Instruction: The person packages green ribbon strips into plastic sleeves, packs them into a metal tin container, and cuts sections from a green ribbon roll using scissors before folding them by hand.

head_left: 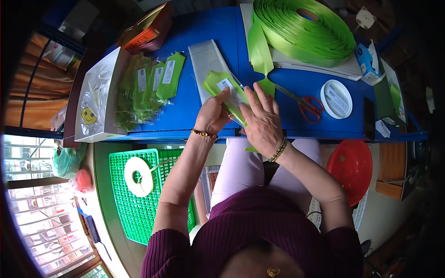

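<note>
A clear plastic packet (214,81) with folded light-green ribbon and a white printed label lies tilted between my two hands at the table's front edge. My left hand (214,113) is closed around its left side, thumb on top near the label. At its lower right side, my right hand (265,121) pinches the edge with the index finger, the other fingers stretched forward; its thumb is mostly hidden. Beneath the packet is a stack of clear plastic bags (202,54). Close to my right fingertips, a green ribbon end (260,51) hangs from a large ribbon roll (320,34).
Several labelled green packets (169,76) lie left, beside a white box (104,97). An orange basket (146,30) stands behind. Red-handled scissors (309,109) and a round white lid (336,99) are right. Below the blue table (211,23) are a green crate (121,204) and red basin (354,171).
</note>
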Available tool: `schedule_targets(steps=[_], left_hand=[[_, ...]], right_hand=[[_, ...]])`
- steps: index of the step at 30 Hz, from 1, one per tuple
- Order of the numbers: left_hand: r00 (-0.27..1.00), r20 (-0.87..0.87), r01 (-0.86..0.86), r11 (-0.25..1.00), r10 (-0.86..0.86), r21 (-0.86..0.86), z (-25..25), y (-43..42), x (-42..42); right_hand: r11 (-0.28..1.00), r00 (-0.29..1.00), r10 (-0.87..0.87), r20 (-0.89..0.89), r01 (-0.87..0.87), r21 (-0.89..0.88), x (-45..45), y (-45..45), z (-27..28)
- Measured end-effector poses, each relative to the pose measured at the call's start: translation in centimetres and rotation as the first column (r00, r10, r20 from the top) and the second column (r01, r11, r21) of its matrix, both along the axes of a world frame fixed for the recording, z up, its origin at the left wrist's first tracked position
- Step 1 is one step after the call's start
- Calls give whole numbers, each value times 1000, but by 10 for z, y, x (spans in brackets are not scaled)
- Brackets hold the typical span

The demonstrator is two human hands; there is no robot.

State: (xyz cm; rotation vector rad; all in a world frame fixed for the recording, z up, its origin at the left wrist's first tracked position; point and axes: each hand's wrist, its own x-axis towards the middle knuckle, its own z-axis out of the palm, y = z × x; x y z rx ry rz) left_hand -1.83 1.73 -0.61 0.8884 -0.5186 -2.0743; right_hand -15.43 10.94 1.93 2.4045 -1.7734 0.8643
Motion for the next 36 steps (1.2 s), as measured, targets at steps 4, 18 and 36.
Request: schedule_targets(steps=[4,18,36], left_hand=[[998,56,11,1000,-10,-14,-2,11,-7],[998,15,-65,997,66,-37,12,0,15],[720,693,218,956,-23,-195,9,25,72]], right_hand=[[1000,1000,-3,-31,3,-3,1,-8,-6],[993,956,-11,292,-24,114,-19,16,-12],[877,164,-334,928,-305,370,17,-22,-51]])
